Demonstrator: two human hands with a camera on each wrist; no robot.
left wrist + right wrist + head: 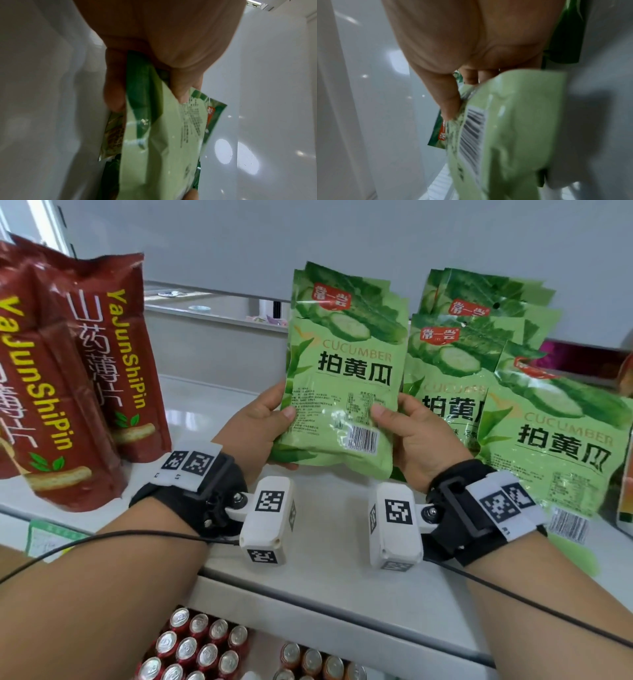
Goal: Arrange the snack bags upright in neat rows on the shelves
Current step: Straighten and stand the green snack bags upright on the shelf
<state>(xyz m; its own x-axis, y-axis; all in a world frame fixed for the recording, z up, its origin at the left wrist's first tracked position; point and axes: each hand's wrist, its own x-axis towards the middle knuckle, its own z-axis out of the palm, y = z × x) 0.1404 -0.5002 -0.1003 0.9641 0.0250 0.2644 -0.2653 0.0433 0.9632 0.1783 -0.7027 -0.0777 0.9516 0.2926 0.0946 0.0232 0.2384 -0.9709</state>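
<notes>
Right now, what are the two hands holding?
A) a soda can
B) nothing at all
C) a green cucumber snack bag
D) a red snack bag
C: in the head view the left hand and the right hand each pinch a lower side of the same green cucumber snack bag, thumbs on its front, while the red snack bags stand untouched to the left.
</notes>
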